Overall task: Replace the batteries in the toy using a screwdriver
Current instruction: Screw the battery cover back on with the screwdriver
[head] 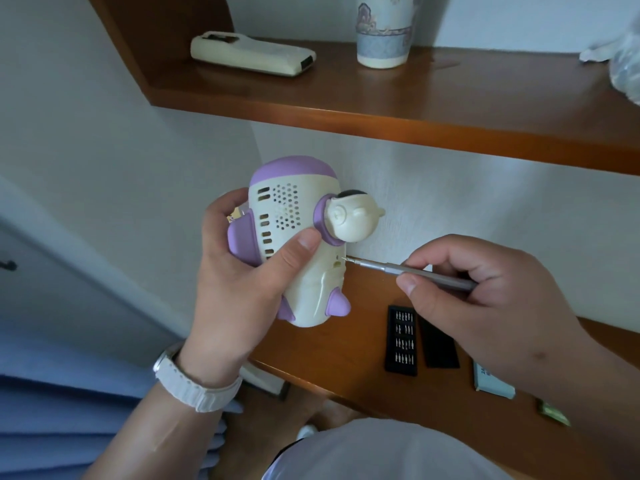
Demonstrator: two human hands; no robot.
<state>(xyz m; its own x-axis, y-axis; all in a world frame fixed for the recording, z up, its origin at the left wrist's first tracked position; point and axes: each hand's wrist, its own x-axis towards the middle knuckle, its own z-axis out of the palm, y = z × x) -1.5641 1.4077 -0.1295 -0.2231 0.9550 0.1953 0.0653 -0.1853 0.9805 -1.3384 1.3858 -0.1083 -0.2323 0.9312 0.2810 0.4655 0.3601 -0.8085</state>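
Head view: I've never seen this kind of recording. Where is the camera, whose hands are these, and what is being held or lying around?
There is no robot here. A person wears one wide-angle camera on the head, and it looks down at their own two hands. The left hand, with a white wristwatch, grips a cream and purple rocket-shaped toy. The right hand pinches a slim grey screwdriver, whose tip is at a small hole low on the toy's side. Below, on the wooden desk, lie a black tray of screwdriver bits, a flat black piece beside it and a small pale blue box. On the shelf above are a cream remote control and a patterned cup.
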